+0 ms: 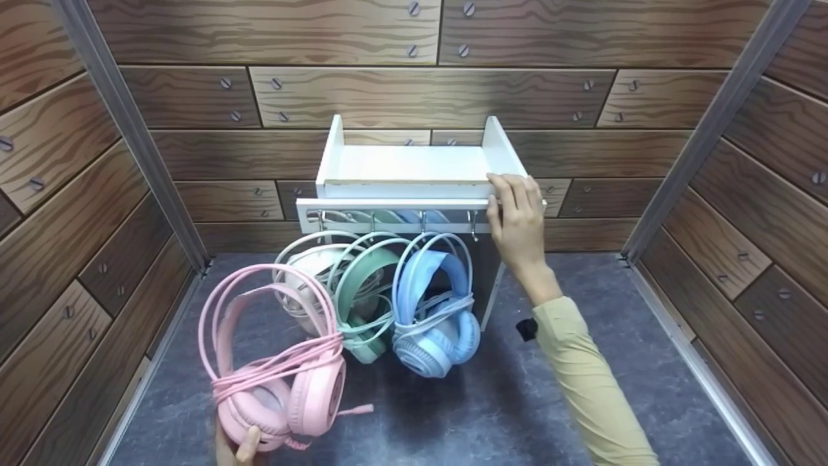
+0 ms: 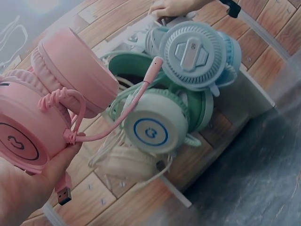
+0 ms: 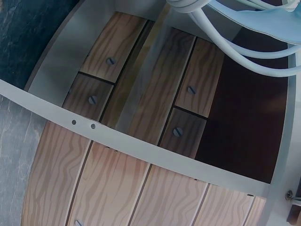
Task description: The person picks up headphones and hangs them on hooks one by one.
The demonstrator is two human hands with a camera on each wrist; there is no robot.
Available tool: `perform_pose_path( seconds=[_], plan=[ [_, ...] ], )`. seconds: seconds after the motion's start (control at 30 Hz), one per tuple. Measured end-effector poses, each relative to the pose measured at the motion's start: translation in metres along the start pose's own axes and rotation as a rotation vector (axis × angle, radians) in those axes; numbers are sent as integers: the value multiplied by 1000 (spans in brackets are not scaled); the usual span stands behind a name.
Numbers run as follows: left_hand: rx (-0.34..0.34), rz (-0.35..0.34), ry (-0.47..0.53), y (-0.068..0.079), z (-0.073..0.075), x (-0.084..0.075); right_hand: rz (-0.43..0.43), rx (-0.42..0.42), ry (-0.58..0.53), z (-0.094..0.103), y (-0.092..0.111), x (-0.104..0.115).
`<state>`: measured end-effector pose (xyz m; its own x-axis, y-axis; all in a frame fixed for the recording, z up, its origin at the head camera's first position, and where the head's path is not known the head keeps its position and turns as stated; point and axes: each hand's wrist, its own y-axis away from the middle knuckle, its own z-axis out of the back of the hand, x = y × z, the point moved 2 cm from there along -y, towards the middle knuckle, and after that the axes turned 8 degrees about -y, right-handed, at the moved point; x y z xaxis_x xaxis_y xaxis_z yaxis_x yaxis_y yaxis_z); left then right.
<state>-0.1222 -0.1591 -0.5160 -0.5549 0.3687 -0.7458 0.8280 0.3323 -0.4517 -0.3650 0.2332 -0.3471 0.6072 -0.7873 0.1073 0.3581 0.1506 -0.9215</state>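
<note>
My left hand holds pink headphones by the lower ear cup, their cable wound round both cups. In the left wrist view their microphone boom and a USB plug stick out. At the upper right of a white rack, my right hand grips the edge, fingers over the top and thumb in front. From the rack's hooks hang white headphones, green headphones and blue headphones. The pink pair is in front and left of them. A rightmost hook carries nothing.
The rack stands on a dark grey mottled surface, against wood-patterned walls. Metal corner posts rise on both sides. In the right wrist view the rack's side frame and a blue headband show.
</note>
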Motion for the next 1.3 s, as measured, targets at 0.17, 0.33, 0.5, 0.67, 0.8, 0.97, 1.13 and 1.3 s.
perform_pose_path(
  seconds=[0.17, 0.33, 0.5, 0.67, 0.8, 0.97, 1.13, 1.3],
  plan=[
    [-6, -59, 65, -3, -13, -1, 2, 6, 8, 0, 0, 0],
    [-89, -5, 16, -2, -23, -4, 1, 5, 5, 0, 0, 1],
    [-84, 12, -3, -2, -32, -8, 3, 14, 14, 1, 0, 1],
    [-38, 10, 28, -2, -41, -10, 5, 17, 11, 1, -1, 1],
    [-22, -5, 34, -5, -51, -13, 4, 26, 7, 2, -1, 1],
    [-56, 15, -58, -7, -60, -17, 6, 35, -6, 2, -2, 1],
    [-47, 43, -100, -6, -65, -18, 18, 78, 4, 7, -4, 1],
    [-31, 99, -138, -5, -69, -18, 51, 141, -4, 14, -6, -1]
  ],
)
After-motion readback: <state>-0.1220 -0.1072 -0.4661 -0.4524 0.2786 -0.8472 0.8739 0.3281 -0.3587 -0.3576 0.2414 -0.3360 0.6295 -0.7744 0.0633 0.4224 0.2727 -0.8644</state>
